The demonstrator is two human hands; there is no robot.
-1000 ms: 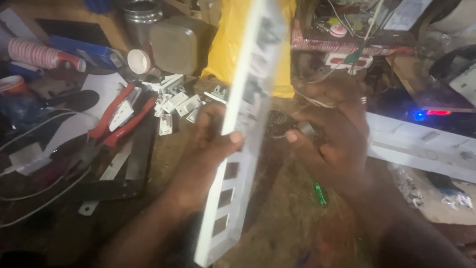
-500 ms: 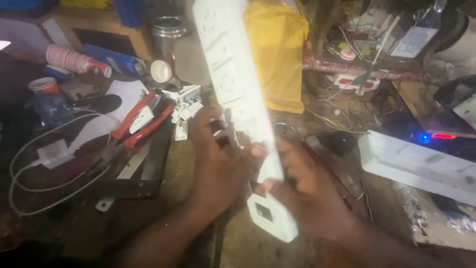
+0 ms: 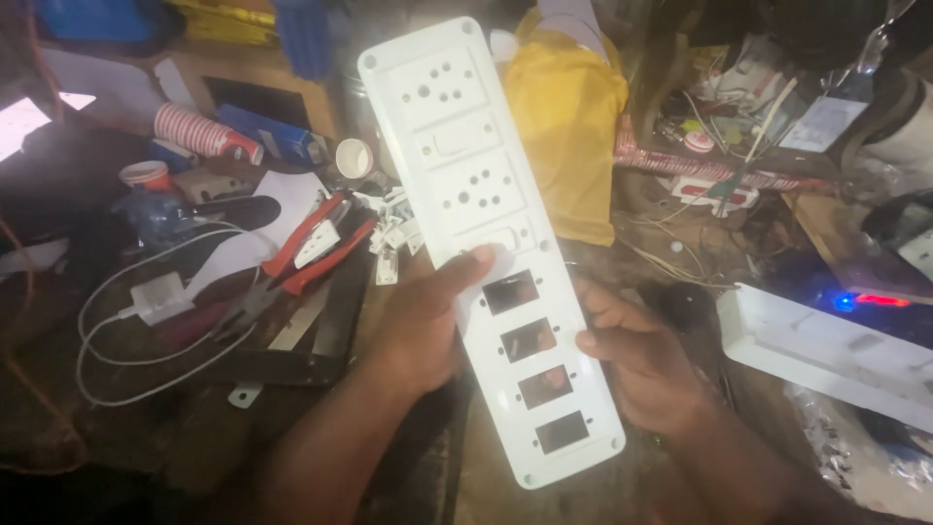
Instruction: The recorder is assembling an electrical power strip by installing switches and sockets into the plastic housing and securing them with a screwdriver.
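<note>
I hold a long white switchboard cover plate (image 3: 457,185) face up over a cluttered workbench. Its upper half carries two round-pin sockets and two rocker switches; its lower half has several empty rectangular cut-outs. My left hand (image 3: 428,316) grips the plate's left edge, thumb resting on the front near the second switch. My right hand (image 3: 637,360) holds the right edge beside the cut-outs, fingers behind the plate.
Red-handled pliers (image 3: 306,253) and small white switch parts (image 3: 394,238) lie left of the plate. A white charger with cable (image 3: 155,297) sits further left. A yellow bag (image 3: 569,126) lies behind, a white box base (image 3: 826,350) at right, a dark flat panel (image 3: 292,340) under the pliers.
The plate has turned from edge-on to face up, showing its sockets and cut-outs. Both hands have shifted to grip its two long edges at mid-length.
</note>
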